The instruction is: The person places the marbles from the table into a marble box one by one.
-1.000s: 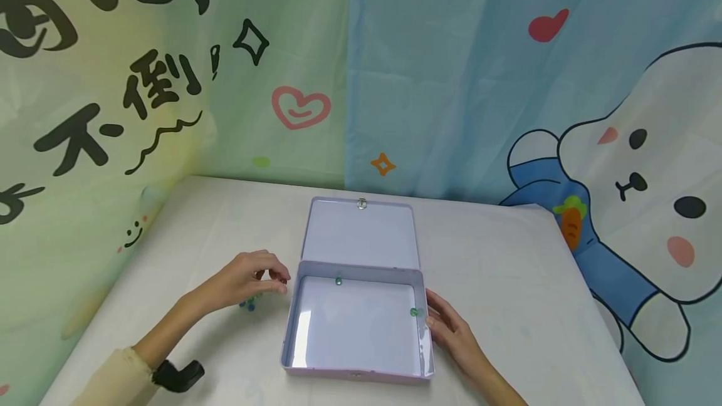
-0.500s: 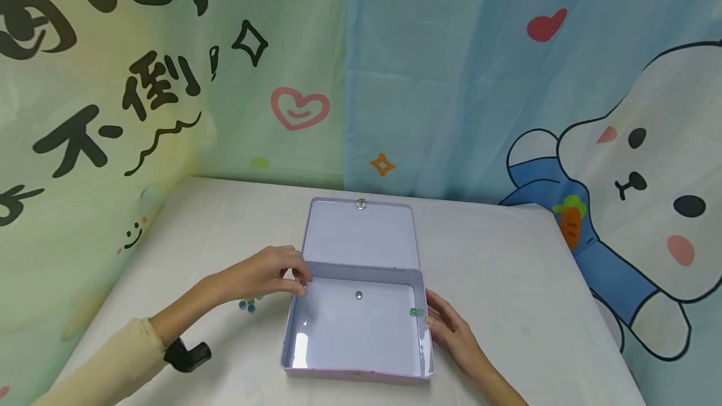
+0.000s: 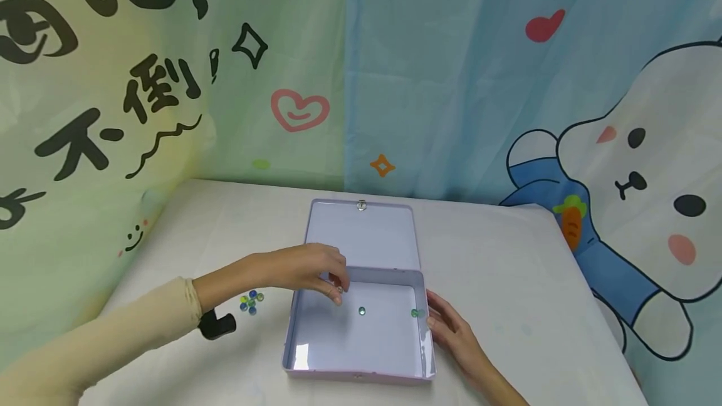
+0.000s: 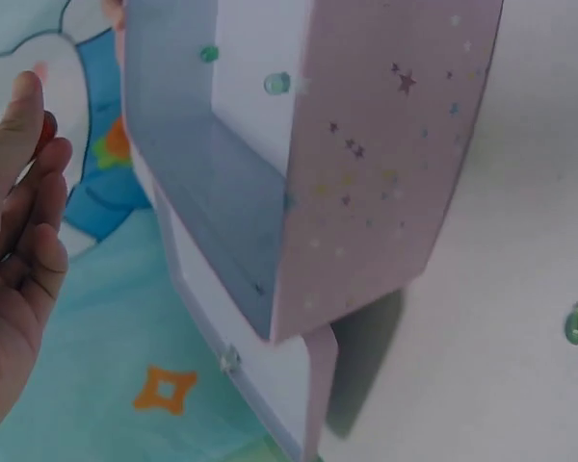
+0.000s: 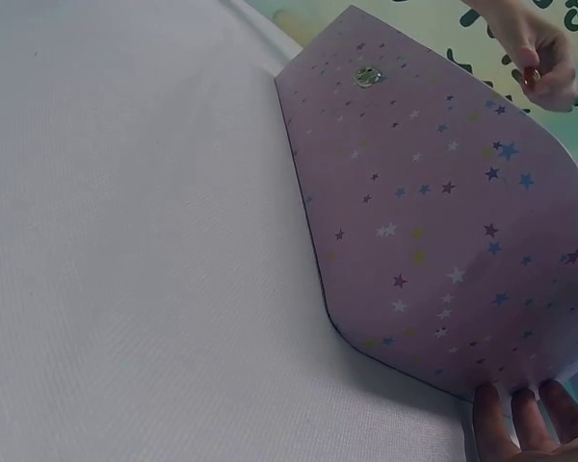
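Observation:
A lidded box (image 3: pixel 358 377) stands open on the table, pale inside and pink with stars outside. My left hand (image 3: pixel 310 267) is above its left part and pinches a small reddish-amber marble (image 4: pixel 47 131) between thumb and fingers. The marble (image 5: pixel 531 76) also shows in the right wrist view. Inside the box lie a green marble (image 3: pixel 362 311) near the middle and another green marble (image 3: pixel 414 313) by the right wall. My right hand (image 3: pixel 458 336) rests against the box's right side, its fingertips (image 5: pixel 491 409) touching the outer wall.
Several blue, green and yellow marbles (image 3: pixel 252 302) lie clustered on the white table (image 3: pixel 524 281) left of the box. The raised lid (image 3: pixel 363 230) leans back behind it, with a metal clasp (image 3: pixel 361 205). A printed curtain (image 3: pixel 423 80) hangs beyond the table.
My left hand has moved right from beside the box to above its inside, carrying the marble. The middle green marble has rolled from the back wall towards the centre. My right hand stays put.

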Available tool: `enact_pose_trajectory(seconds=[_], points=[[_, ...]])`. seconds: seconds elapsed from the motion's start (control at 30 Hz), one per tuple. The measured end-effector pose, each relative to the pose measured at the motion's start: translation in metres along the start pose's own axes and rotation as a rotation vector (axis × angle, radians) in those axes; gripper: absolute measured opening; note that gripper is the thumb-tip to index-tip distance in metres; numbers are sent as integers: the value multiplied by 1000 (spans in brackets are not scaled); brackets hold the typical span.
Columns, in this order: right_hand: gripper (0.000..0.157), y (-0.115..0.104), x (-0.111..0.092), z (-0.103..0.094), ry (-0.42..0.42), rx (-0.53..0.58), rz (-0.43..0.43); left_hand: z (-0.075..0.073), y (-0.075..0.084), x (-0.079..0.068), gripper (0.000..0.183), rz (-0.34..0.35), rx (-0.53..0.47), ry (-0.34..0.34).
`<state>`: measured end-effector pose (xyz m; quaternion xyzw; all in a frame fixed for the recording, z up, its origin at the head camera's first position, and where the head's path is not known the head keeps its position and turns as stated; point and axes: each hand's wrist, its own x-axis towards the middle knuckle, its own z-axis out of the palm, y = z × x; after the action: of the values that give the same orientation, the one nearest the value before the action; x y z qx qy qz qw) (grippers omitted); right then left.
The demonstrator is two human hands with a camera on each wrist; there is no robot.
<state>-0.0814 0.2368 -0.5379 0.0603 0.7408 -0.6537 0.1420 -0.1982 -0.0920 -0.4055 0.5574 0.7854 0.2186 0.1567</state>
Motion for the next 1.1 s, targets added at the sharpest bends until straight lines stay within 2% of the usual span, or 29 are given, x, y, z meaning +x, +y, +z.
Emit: enact_pose_trajectory(seconds=[0.33, 0.57, 0.83, 0.93, 1.1], points=[[56, 3, 0, 2, 14, 26, 15, 11, 1, 40, 23, 78, 9, -141], [55, 1, -1, 0, 25, 12, 21, 20, 12, 69, 19, 64, 52, -253], [56, 0, -2, 1, 17, 22, 15, 47, 16, 88, 17, 49, 115, -409], [56, 0, -2, 1, 16, 14, 11, 56, 14, 94, 14, 45, 119, -419], [56, -1, -2, 1, 21, 31, 18, 68, 10, 105, 14, 50, 75, -383]])
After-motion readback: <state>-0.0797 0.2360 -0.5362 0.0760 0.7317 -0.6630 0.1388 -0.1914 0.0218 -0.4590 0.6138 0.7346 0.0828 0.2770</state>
